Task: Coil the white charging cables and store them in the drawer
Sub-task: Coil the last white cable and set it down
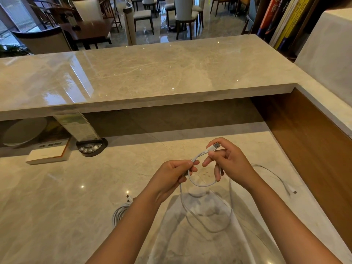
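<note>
Forearms, two, bare, enter from the bottom edge and meet at centre frame above the marble bench [57, 197].

Item 1: white charging cable [202, 184], in hand. Left hand [171, 178], grip pressed together, thumb and forefinger pinching the cord a short way back from the plug. Right hand [226, 161], grip pinching the white plug body, remaining fingers spread loosely, one hooked inside the small loop hanging between the two hands. USB plug [216, 146] points toward the upper left of the frame, its long axis tilted up and away from the person. Below the hands the slack drops into a large open loop lying on the bench at lower centre, its long axis running roughly from the hands toward the bottom edge; the tail passes out of sight near the bottom right.

Item 2: coiled cable [119, 215], lower left of centre, lying flat on the bench, partly hidden by the left forearm; one connector shows just above it.

Item 3: loose cable [276, 177], right of the hands, uncoiled, its end connector lying toward the right edge.

Step, as judged: first turn of the coil on item 1 being formed; item 2 appears done, item 3 untouched. Next move calls for drawing slack up from the bench loop and laying a second turn of matching size into the pinch, without twisting the cord.

Drawer: not visible in this view.
</note>
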Demonstrator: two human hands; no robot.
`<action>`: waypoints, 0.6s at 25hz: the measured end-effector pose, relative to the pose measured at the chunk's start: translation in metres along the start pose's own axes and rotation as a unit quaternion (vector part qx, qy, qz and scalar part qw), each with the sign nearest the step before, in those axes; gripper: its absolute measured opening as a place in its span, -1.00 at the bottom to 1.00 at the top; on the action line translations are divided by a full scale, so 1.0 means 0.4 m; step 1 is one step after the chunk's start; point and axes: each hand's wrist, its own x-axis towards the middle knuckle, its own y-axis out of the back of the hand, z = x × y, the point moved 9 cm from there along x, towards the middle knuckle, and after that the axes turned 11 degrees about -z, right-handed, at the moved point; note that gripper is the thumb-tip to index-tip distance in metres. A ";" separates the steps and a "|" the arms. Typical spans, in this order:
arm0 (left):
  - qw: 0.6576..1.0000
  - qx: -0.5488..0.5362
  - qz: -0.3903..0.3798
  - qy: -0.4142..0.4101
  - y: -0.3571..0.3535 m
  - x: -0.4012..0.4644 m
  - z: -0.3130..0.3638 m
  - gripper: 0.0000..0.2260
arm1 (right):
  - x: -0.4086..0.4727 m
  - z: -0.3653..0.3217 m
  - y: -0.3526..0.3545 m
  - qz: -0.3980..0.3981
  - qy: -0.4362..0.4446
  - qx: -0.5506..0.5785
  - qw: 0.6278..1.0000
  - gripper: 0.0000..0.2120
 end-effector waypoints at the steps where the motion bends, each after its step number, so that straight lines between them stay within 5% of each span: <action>1: 1.000 0.003 0.001 0.005 0.000 0.001 -0.001 -0.79 | 0.002 0.003 0.000 -0.006 -0.007 -0.002 1.000 -0.95; 9: 0.989 0.136 0.048 -0.016 0.044 -0.016 0.022 -0.79 | -0.002 0.006 0.017 0.031 -0.006 -0.042 0.999 -0.95; 15: 0.995 0.100 0.025 -0.016 0.033 -0.020 0.017 -0.80 | -0.001 0.001 0.021 0.040 0.019 -0.011 0.999 -0.93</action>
